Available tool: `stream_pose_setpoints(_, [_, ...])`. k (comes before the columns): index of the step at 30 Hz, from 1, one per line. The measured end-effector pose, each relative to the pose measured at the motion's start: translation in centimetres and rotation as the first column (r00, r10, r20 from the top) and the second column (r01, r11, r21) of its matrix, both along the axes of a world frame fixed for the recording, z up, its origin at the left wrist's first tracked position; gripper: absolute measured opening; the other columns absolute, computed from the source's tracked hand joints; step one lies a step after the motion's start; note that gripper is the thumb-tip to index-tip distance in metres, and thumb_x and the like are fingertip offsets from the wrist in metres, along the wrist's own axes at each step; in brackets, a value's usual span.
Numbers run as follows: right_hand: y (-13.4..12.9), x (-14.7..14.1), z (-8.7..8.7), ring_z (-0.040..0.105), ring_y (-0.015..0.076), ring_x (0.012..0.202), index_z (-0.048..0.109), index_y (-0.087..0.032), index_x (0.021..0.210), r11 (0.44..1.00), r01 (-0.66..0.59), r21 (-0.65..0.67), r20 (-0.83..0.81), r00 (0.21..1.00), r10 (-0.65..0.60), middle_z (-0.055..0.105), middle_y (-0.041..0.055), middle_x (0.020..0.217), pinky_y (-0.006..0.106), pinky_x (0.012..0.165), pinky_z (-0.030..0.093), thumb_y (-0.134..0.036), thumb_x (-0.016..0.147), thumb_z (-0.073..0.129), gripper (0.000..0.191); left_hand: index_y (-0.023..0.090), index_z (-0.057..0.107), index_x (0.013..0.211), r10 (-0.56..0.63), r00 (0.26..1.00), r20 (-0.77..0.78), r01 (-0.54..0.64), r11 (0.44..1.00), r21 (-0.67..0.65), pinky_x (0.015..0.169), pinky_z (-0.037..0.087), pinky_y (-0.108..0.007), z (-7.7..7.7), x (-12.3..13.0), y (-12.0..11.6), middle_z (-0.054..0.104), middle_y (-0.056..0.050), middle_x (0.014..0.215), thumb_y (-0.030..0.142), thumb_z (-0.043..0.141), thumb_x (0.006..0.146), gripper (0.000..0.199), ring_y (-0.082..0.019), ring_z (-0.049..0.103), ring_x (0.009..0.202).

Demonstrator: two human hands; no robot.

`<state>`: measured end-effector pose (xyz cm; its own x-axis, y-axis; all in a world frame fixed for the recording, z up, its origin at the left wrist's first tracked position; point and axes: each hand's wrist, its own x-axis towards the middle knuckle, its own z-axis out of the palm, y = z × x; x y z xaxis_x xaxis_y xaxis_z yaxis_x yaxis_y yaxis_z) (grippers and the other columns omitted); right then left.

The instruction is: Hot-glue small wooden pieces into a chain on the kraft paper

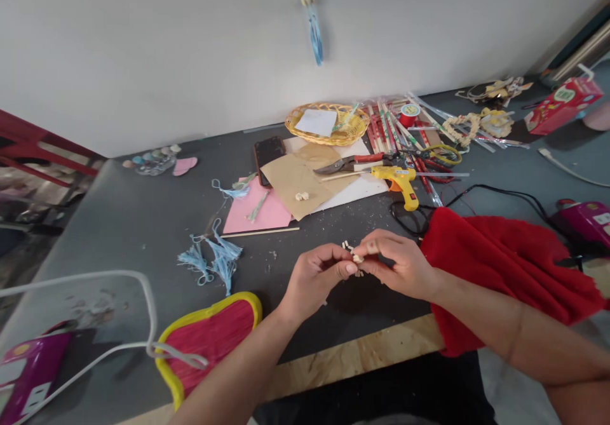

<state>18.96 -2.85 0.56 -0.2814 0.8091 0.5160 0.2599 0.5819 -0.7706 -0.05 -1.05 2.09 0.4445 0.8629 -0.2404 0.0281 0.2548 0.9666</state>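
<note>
My left hand (312, 282) and my right hand (403, 263) meet above the front part of the dark table. Between their pinched fingertips is a small cream-coloured piece (357, 259); its exact kind is too small to make out. More little pale pieces (347, 245) lie just beyond and below the fingers. A similar cream cluster (302, 196) rests on brown paper (286, 174) farther back. Beyond my right hand lies a yellow hot glue gun (404, 183), with pruning shears (352, 163) behind it.
Blue tassels (223, 256), a thin stick (262, 232) and pink paper (238, 212) lie leftward. A wicker basket (355, 134) and a phone (267, 155) sit at the back. Red cloth (490, 247) covers the right front. A yellow-edged magenta shape (214, 336) and white cable (150, 304) are at left.
</note>
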Motion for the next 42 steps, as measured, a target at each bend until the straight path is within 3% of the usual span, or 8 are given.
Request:
stream_pose_setpoints(7, [0.4,0.4,0.4,0.06,0.0112,0.07,0.062,-0.02,0.097,0.996,0.09,-0.03,0.012,0.996,-0.089,0.064,0.0041,0.085,0.023,0.064,0.052,-0.012,0.085,0.062,0.014,0.016,0.058,0.075,0.334,0.942,0.029,-0.331,0.913,0.238,0.056,0.04,-0.018,-1.1,-0.6,0.6,0.058,0.003,0.063,0.035,0.064,0.085,0.022,-0.008,0.049,0.058])
stream_pose_setpoints(11, [0.3,0.6,-0.3,0.058,0.0114,0.068,0.061,-0.02,0.099,0.995,0.09,-0.041,0.054,0.995,-0.088,0.062,0.004,0.087,0.025,0.066,0.052,-0.014,0.085,0.06,0.016,0.017,0.057,0.072,0.342,0.938,-0.055,-0.279,0.84,0.466,0.055,0.041,-0.02,-1.2,-0.9,1.2,0.059,0.002,0.062,0.034,0.055,0.09,0.025,-0.01,0.052,0.056])
stream_pose_setpoints(14, [0.6,0.8,-0.9,0.061,0.0133,0.073,0.061,-0.021,0.095,0.98,0.151,-0.129,0.046,0.988,-0.146,0.064,0.0042,0.088,0.026,0.068,0.053,-0.019,0.086,0.06,0.009,0.017,0.058,0.069,0.313,0.941,-0.126,-0.111,0.641,0.76,0.06,0.044,-0.023,-1.1,-1.1,1.5,0.062,-0.001,0.064,0.028,0.054,0.091,0.025,-0.012,0.056,0.061])
stream_pose_setpoints(17, [1.3,1.0,-0.6,0.063,0.0143,0.074,0.062,-0.021,0.093,0.944,0.24,-0.226,0.068,0.971,-0.23,0.066,0.0033,0.086,0.025,0.066,0.053,-0.025,0.084,0.063,0.01,0.017,0.059,0.077,0.316,0.944,-0.097,-0.05,0.426,0.903,0.074,0.048,-0.029,-0.9,-1.1,1.8,0.068,-0.005,0.079,0.022,0.057,0.088,0.012,-0.016,0.062,0.077])
stream_pose_setpoints(22, [5.0,-0.2,2.3,0.065,0.0153,0.071,0.062,-0.02,0.095,0.935,0.214,-0.282,0.184,0.969,-0.166,0.068,0.0032,0.085,0.027,0.066,0.054,-0.034,0.082,0.065,0.018,0.018,0.061,0.085,0.331,0.94,-0.084,-0.012,0.278,0.961,0.079,0.049,-0.032,-1.1,-0.8,2.0,0.07,-0.007,0.091,0.016,0.053,0.088,0.009,-0.017,0.062,0.083])
stream_pose_setpoints(26, [10.1,-2.6,3.4,0.066,0.0167,0.08,0.062,-0.02,0.097,0.972,0.196,-0.13,0.383,0.914,-0.133,0.07,0.0047,0.091,0.03,0.076,0.053,-0.033,0.084,0.06,0.018,0.017,0.061,0.084,0.295,0.948,-0.115,0.038,0.252,0.967,0.078,0.049,-0.032,-1.6,-0.6,1.9,0.07,-0.007,0.091,0.018,0.05,0.089,0.012,-0.017,0.061,0.08])
stream_pose_setpoints(31, [14.8,-5.1,1.5,0.067,0.0158,0.077,0.064,-0.018,0.094,0.977,0.162,-0.137,0.566,0.822,-0.057,0.072,0.004,0.087,0.028,0.074,0.053,-0.023,0.082,0.059,0.014,0.017,0.061,0.083,0.286,0.95,-0.126,0.043,0.28,0.959,0.076,0.048,-0.031,-2.1,-0.6,1.9,0.069,-0.007,0.088,0.02,0.046,0.091,0.017,-0.017,0.061,0.079])
stream_pose_setpoints(42, [14.9,-6.1,1.4,0.065,0.0152,0.075,0.066,-0.017,0.096,0.979,0.149,-0.136,0.727,0.687,-0.003,0.071,0.0051,0.089,0.026,0.071,0.049,-0.017,0.082,0.061,0.016,0.017,0.061,0.082,0.271,0.94,-0.207,0.111,0.33,0.937,0.078,0.048,-0.029,-2.5,-0.4,2.0,0.067,-0.006,0.085,0.022,0.044,0.093,0.021,-0.017,0.062,0.081])
